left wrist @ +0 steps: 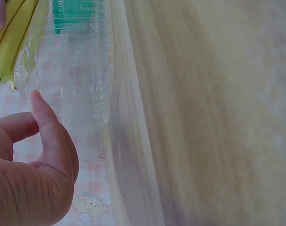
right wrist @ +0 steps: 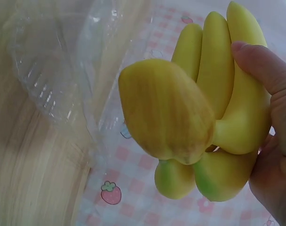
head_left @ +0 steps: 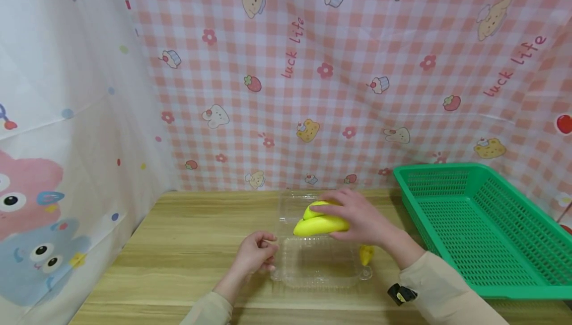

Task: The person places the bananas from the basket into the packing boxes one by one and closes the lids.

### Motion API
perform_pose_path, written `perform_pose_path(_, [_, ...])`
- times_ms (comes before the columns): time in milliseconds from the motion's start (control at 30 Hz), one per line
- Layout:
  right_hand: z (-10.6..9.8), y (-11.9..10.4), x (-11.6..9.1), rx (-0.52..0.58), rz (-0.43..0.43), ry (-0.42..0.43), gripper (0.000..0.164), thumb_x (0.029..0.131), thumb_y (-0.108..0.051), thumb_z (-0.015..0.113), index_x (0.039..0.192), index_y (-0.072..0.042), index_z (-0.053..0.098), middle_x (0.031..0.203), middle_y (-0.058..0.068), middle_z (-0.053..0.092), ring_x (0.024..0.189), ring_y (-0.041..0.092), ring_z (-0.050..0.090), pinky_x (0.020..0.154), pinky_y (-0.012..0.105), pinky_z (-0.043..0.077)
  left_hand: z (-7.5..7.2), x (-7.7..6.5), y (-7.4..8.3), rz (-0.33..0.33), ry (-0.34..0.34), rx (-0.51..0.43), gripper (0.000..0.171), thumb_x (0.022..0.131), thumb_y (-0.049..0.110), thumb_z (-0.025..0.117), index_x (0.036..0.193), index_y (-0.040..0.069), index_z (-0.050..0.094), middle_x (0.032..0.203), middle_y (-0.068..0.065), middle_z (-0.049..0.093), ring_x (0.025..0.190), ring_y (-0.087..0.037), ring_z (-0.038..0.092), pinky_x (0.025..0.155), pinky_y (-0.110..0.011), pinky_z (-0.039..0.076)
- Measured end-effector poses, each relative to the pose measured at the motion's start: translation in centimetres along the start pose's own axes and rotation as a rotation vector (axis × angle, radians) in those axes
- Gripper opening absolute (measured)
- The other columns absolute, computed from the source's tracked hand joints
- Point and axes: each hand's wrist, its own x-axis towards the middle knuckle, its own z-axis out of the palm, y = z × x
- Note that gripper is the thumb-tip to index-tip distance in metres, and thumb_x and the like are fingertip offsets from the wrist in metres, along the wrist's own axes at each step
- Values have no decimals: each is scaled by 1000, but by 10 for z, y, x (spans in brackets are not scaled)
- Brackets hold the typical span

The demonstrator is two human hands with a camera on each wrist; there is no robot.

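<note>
I see the bananas (head_left: pixel 319 225) above the box (head_left: pixel 319 282), their length running sideways across it, gripped in the fingers of the right hand (head_left: pixel 363 219). The left hand (head_left: pixel 255 253) curls at the box's left edge; pinching or not, I can't tell.

Left side: bare wooden tabletop (head_left: pixel 187 250), room to pass outside the left hand (head_left: pixel 255 254), which crowds the clear plastic clamshell's (head_left: pixel 319 268) left edge. Clamshell base open from above at its front (banana bunch (head_left: pixel 318 225) and right hand (head_left: pixel 363 218) overhang the back). Right: sleeved forearm (head_left: pixel 440 285) crosses the approach; green perforated basket (head_left: pixel 514 292) walls off beyond.
</note>
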Motion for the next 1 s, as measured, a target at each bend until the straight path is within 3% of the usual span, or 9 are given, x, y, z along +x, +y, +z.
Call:
perform_pose_path(433, [19,-9,2,37,-10,-73,65,72,-24,87,132,-25,63,132,7,59,119,28,52,98,54,46,0,1,-2,5,4,0,27,90,-4,65,114,-10,56,77,-5,51,59,-13,54,48,-24,56])
perform_pose_path(667, [29,-12,0,44,16,-116,62,74,-24,85,132,-29,63,134,1,58,120,25,50,99,50,45,0,2,-3,9,4,-8,30,89,-5,64,116,-12,55,78,-5,51,58,-12,53,48,-24,55])
perform_pose_path(1000, [42,-16,-2,76,-5,-150,63,74,-25,86,133,-27,63,135,2,58,121,25,50,102,50,44,1,1,-2,-5,12,0,29,89,-3,66,116,-10,56,78,-5,51,59,-13,53,48,-25,55])
